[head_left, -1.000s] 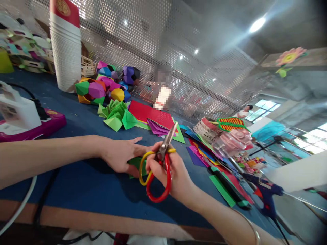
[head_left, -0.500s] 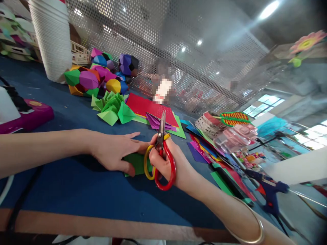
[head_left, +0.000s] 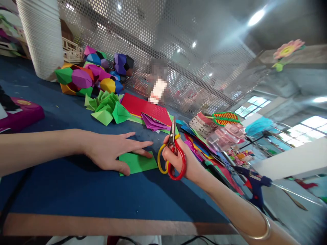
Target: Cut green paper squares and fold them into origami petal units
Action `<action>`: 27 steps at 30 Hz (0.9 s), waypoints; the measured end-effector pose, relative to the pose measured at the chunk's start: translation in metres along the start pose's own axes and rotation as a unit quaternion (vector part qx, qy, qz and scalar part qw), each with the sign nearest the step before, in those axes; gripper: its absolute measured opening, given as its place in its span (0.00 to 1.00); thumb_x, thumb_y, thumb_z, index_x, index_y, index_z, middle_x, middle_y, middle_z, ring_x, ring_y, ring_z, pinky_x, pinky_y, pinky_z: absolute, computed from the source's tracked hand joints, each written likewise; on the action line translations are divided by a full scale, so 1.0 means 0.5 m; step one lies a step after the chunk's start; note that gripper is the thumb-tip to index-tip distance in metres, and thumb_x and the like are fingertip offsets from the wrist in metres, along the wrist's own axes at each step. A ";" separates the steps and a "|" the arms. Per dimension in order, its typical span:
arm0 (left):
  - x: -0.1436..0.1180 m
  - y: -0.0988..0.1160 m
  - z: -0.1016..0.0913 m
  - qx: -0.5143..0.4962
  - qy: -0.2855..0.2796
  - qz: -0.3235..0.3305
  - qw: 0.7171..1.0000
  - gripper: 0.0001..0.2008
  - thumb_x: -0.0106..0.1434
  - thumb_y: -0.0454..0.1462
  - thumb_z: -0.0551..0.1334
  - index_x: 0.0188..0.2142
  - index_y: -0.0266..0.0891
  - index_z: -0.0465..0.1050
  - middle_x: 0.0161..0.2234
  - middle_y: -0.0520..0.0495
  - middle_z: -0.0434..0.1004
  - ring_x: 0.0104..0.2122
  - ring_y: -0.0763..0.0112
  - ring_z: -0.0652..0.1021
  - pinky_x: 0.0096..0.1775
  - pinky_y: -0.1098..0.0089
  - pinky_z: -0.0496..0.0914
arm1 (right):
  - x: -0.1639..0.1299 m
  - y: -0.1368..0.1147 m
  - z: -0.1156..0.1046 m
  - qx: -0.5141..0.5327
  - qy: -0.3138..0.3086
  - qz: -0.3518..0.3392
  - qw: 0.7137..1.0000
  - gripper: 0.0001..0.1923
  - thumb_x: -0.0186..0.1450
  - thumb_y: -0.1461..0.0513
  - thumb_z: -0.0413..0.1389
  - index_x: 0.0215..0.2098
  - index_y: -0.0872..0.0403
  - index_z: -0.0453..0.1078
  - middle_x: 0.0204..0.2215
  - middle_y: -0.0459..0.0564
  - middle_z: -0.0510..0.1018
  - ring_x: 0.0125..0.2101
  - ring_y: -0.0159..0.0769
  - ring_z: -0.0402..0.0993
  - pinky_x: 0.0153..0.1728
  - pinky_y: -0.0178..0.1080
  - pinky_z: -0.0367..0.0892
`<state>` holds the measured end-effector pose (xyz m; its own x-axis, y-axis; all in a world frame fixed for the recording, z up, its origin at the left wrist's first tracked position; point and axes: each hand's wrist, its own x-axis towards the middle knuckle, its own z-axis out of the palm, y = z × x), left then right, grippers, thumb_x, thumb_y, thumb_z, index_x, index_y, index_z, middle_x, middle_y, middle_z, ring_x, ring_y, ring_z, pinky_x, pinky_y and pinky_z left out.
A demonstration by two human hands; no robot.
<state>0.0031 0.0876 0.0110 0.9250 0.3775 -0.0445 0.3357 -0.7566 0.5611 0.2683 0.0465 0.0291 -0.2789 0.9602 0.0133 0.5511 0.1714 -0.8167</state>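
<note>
Keep left hand [head_left: 109, 151] flat, fingers spread, pinning green paper [head_left: 138, 162] near the table's front edge, while right hand [head_left: 182, 162], curled through scissors [head_left: 172, 154], blades shut, lines up squarely.

Left hand [head_left: 109, 151] flat on green paper [head_left: 139, 162]; right hand [head_left: 182, 161] grips scissors [head_left: 172, 154], blades upright.
</note>
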 end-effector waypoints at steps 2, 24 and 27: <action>0.001 0.001 0.000 -0.003 -0.002 0.004 1.000 0.47 0.70 0.39 0.63 0.75 0.47 0.31 0.72 0.47 0.57 0.73 0.51 0.50 0.70 0.40 0.31 | -0.006 -0.005 0.005 0.030 0.007 -0.006 1.000 0.12 0.66 0.60 0.58 0.45 0.49 0.60 0.24 0.36 0.71 0.19 0.29 0.71 0.21 0.32 0.67; 0.003 -0.004 0.002 -0.001 -0.012 -0.011 1.000 0.48 0.70 0.41 0.64 0.75 0.42 0.30 0.72 0.47 0.56 0.74 0.57 0.47 0.70 0.45 0.29 | 0.003 0.030 0.023 0.075 0.023 -0.051 0.996 0.10 0.69 0.61 0.56 0.45 0.48 0.58 0.20 0.35 0.74 0.17 0.30 0.72 0.19 0.30 0.68; 0.003 -0.002 0.001 -0.007 -0.018 -0.017 1.000 0.49 0.70 0.41 0.63 0.75 0.44 0.26 0.72 0.49 0.58 0.74 0.58 0.46 0.70 0.45 0.28 | -0.011 0.021 0.020 0.078 0.037 -0.027 0.996 0.11 0.70 0.58 0.57 0.46 0.48 0.58 0.20 0.36 0.74 0.16 0.31 0.72 0.16 0.30 0.68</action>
<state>0.0044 0.0887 0.0102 0.9186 0.3841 -0.0932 0.3653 -0.7353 0.5709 0.2677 0.0408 0.0147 -0.2424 0.9654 0.0966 0.4067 0.1915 -0.8933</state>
